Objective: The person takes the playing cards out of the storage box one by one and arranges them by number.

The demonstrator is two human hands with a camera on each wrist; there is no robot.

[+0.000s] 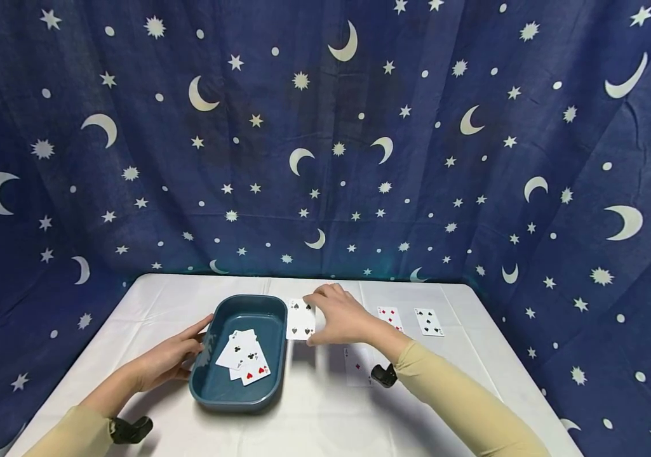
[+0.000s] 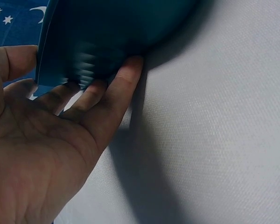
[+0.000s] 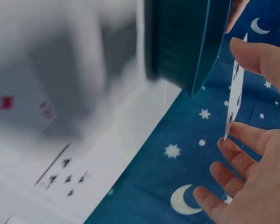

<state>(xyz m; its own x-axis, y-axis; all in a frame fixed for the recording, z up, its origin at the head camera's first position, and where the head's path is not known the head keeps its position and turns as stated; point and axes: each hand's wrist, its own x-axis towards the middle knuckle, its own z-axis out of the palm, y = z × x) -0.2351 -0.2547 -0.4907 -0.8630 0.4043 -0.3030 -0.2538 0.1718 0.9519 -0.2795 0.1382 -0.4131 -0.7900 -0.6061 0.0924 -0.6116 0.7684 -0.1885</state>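
My left hand [image 1: 171,358] grips the near-left wall of a dark teal tray [image 1: 202,390]. In the left wrist view, the thumb is at the rim of the tray [image 2: 56,42] and the fingers lie against its outer wall. Several playing cards [image 1: 239,349], showing black clubs and red hearts, overlap face up inside it. Just above the tray's right rim, my right hand [image 1: 345,317] pinches a playing card [image 1: 299,320] with black spades by opposite edges, between thumb and fingers. The right wrist view catches this card [image 3: 235,93] nearly edge-on.
Right of the tray, a diamond card [image 1: 357,367] lies on the white tablecloth [image 1: 325,419], partly in the right arm's shadow. Farther back lie another red diamond card [image 1: 387,314] and a black-suit card [image 1: 429,322]. A blue curtain [image 1: 279,158] with moons and stars surrounds the table.
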